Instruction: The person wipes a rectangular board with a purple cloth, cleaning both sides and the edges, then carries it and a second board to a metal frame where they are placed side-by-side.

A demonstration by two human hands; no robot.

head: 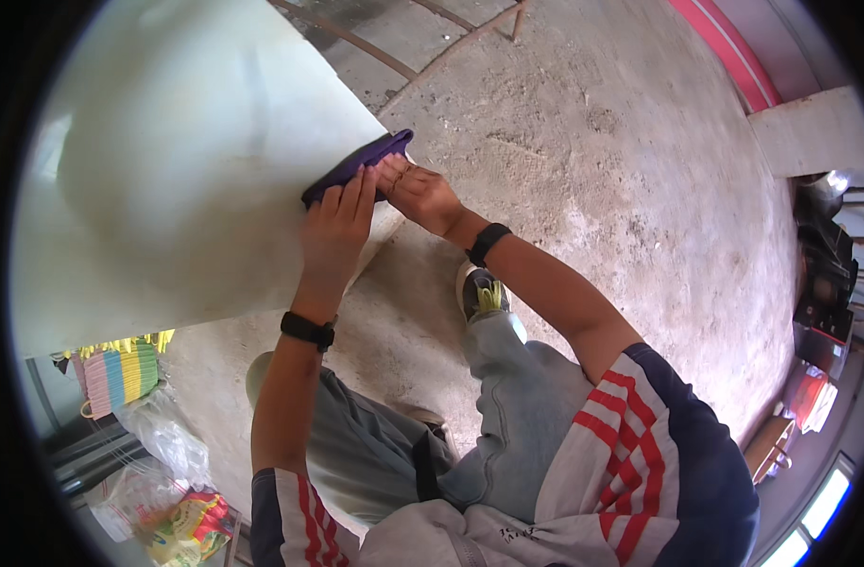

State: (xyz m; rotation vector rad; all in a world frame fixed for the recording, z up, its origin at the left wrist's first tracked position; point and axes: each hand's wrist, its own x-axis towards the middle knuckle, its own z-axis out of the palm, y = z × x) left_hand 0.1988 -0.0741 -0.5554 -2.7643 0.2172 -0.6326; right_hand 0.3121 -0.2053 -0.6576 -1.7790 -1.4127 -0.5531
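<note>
A dark purple folded cloth [354, 161] lies at the near right corner of a pale, smooth tabletop [191, 198], one end of it reaching past the edge. My left hand [336, 230] has its fingers laid along the near side of the cloth, gripping it; the thumb is out of sight. From the right, my right hand [423, 195] grasps the same cloth, its fingertips close beside those of the left. Folds of the cloth under the fingers are hidden. Each wrist wears a black band.
Below the table's left side hang a striped knitted piece [123, 379] and clear plastic bags [166, 432]. A rusty metal frame [361, 46] rests on the concrete floor [580, 177] beyond the table. Dark boxes [825, 283] line the right wall. My legs are beneath my arms.
</note>
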